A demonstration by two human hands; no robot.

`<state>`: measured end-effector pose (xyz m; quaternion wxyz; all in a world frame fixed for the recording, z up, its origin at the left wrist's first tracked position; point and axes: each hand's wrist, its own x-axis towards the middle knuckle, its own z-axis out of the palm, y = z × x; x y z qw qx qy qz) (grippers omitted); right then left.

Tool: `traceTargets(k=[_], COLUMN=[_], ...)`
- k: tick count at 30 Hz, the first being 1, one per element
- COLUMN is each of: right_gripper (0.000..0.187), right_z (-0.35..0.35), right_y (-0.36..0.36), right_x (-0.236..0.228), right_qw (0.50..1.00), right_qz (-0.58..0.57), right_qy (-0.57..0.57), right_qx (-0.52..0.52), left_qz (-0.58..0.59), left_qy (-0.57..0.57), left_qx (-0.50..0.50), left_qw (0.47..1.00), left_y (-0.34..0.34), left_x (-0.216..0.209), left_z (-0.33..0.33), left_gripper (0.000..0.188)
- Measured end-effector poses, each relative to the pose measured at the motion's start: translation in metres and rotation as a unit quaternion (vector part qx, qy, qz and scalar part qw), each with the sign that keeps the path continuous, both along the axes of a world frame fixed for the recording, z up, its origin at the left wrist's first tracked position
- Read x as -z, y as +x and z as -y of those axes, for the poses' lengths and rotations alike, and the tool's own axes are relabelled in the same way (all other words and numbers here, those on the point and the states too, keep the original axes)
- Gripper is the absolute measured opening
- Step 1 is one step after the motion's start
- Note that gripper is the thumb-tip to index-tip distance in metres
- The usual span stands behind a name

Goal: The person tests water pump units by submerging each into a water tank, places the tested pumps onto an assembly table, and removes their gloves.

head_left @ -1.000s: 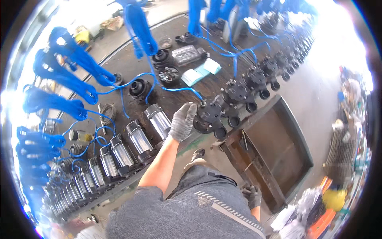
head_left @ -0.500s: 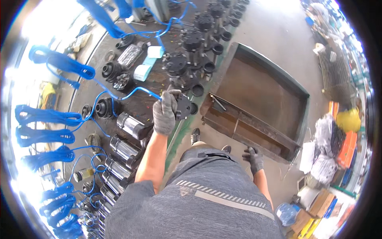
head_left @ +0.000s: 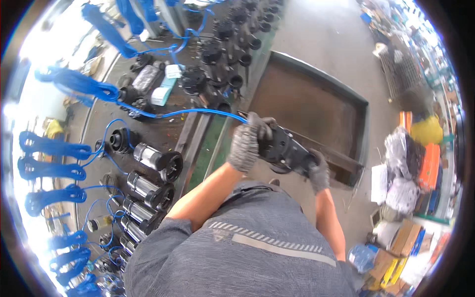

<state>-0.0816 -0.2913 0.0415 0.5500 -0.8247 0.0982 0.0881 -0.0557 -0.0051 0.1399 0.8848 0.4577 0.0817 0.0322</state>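
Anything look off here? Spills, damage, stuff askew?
Nothing stands out as spilled or damaged. The left hand and right hand hold the black unit off the bench; the blue cable leading to the left hand shows no visible break. Blur and glare could hide small flaws.

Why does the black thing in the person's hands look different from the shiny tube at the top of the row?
The black part is held off the bench by the left hand and right hand, while the shiny tube sits on the bench.
The black part looks dark nearly all over; the shiny tube has a silver body.
Both have black pieces.
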Motion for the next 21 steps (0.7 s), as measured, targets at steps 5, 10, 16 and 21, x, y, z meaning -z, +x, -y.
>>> traceTargets(k=[5, 10, 16, 21], right_gripper=[0.037, 0.033, 0.035, 0.040], right_z=[0.056, 0.072, 0.076, 0.071], right_y=[0.018, 0.030, 0.052, 0.055], right_x=[0.003, 0.021, 0.040, 0.045], right_qw=[0.993, 0.981, 0.986, 0.990], right_qz=[0.074, 0.054, 0.062, 0.049], right_qy=[-0.085, -0.184, -0.154, -0.129], right_qx=[-0.022, -0.012, -0.033, -0.014], left_qz=[-0.163, -0.166, -0.161, 0.018], left_qy=[0.027, 0.054, 0.309, 0.582], left_qx=[0.015, 0.078, 0.143, -0.265], left_qw=[0.986, 0.982, 0.926, 0.768], left_y=[0.011, 0.025, 0.004, -0.016], left_x=[0.064, 0.102, 0.067, 0.014], left_z=[0.025, 0.021, -0.063, -0.235], left_gripper=[0.058, 0.060, 0.041, 0.016])
